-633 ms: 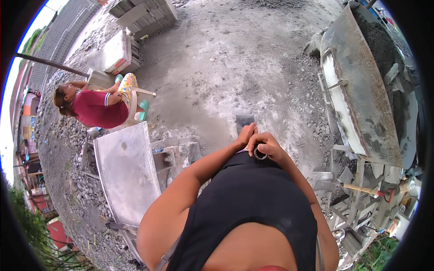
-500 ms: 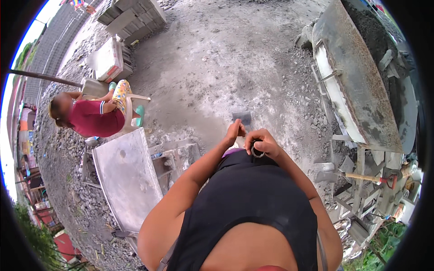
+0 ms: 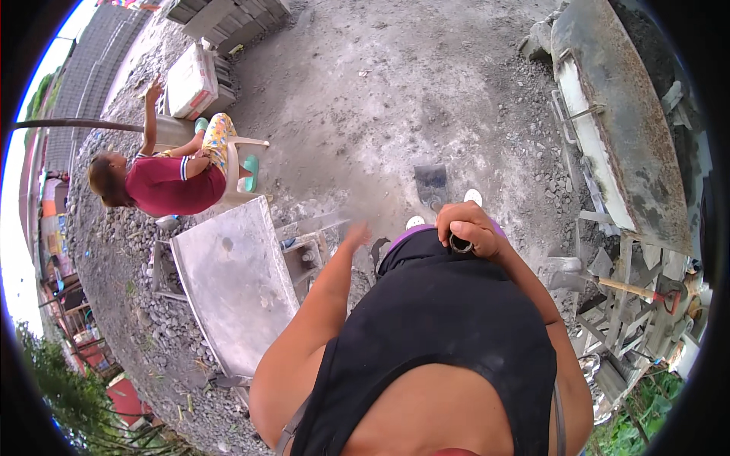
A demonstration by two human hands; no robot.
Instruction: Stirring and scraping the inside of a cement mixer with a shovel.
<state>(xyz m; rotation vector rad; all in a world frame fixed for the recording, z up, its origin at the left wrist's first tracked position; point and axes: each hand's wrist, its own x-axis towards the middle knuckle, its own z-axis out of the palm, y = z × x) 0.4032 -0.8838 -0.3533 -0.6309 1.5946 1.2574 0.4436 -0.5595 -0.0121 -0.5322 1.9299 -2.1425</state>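
In the head view my right hand [image 3: 470, 228] is closed at my waist around the top of a shovel's handle. Its round, hollow end [image 3: 461, 244] shows below my thumb. Beyond the hand, the shovel's flat dark blade [image 3: 431, 185] rests on the grey ground, just ahead of my white shoes; most of the shaft is hidden by my hand. My left hand [image 3: 357, 232] is away from the shovel, out to the left beside a block-making frame [image 3: 304, 257]. Motion smears its fingers, and I see nothing held in it.
A pale sloping metal table [image 3: 232, 273] stands at left. Beyond it a person [image 3: 171, 182] sits on a white plastic chair, one arm raised. Stacked concrete blocks [image 3: 236, 23] lie farther off. A rusty metal trough [image 3: 608, 99] and another shovel [image 3: 627, 289] are at right.
My left hand has swung left, away from the right hand, which keeps its hold on the shovel. The view has shifted slightly. The seated person has raised an arm.
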